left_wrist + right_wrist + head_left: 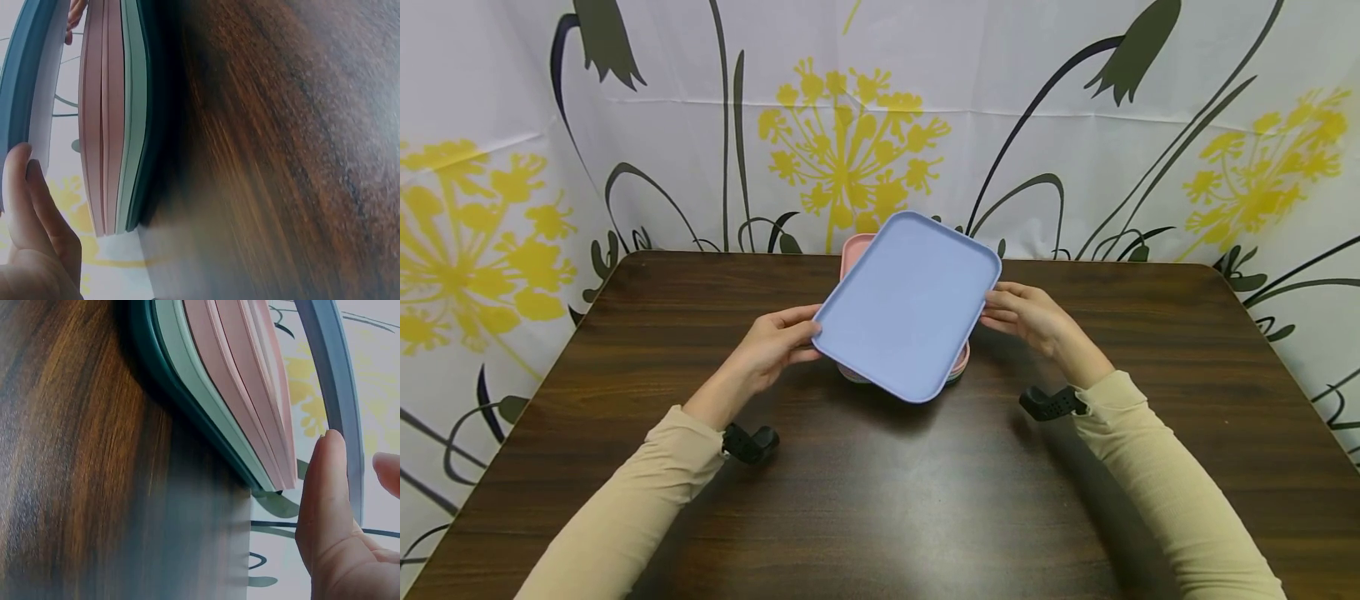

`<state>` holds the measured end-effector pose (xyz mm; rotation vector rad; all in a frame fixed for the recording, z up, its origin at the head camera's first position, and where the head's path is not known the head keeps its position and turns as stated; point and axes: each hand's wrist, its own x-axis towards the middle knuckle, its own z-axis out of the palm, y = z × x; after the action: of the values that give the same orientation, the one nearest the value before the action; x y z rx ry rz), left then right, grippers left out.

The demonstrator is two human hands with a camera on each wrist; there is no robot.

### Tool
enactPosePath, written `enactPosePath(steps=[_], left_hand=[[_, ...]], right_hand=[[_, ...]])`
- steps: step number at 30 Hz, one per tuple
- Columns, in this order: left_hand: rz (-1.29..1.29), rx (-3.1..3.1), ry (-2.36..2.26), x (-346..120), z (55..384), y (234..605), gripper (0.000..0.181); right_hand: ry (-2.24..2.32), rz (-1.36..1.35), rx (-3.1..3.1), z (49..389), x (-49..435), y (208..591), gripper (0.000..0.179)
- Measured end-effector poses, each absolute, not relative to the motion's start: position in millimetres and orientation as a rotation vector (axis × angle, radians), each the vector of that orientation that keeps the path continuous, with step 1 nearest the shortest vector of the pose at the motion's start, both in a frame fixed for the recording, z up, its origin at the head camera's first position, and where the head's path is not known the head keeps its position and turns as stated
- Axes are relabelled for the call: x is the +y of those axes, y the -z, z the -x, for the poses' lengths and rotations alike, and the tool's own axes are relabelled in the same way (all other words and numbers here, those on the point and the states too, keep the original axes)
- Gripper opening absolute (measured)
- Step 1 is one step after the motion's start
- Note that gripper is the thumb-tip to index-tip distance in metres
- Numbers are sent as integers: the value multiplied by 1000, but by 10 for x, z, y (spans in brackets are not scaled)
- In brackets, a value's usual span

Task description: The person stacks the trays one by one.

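Note:
A light blue rectangular tray (910, 308) is held up at a slant above a stack of trays. My left hand (767, 343) pinches its left corner, thumb above and fingers beneath. At the right edge, my right hand (1030, 317) holds the same tray. Beneath it, the stack shows pink trays (103, 125) on top, then a light green tray (132, 125) and a dark green tray (169, 400) at the bottom. A gap separates the blue tray from the stack in both wrist views. From the head, the blue tray hides most of the stack.
The dark brown wooden table (895, 500) carries the stack near its back edge. Behind it hangs a white curtain (1000, 50) with yellow and dark green plant prints. Black wrist devices (752, 444) sit on both forearms.

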<state>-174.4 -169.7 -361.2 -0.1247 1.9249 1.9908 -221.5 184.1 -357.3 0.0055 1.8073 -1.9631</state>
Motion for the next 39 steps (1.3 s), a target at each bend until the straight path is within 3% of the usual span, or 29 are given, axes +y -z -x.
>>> enactPosePath(steps=[39], left_hand=[[144,1806,-2081,-1456,1777,3681,48]], right_hand=[[2103,-118,1784,2150,1668,3539,68]])
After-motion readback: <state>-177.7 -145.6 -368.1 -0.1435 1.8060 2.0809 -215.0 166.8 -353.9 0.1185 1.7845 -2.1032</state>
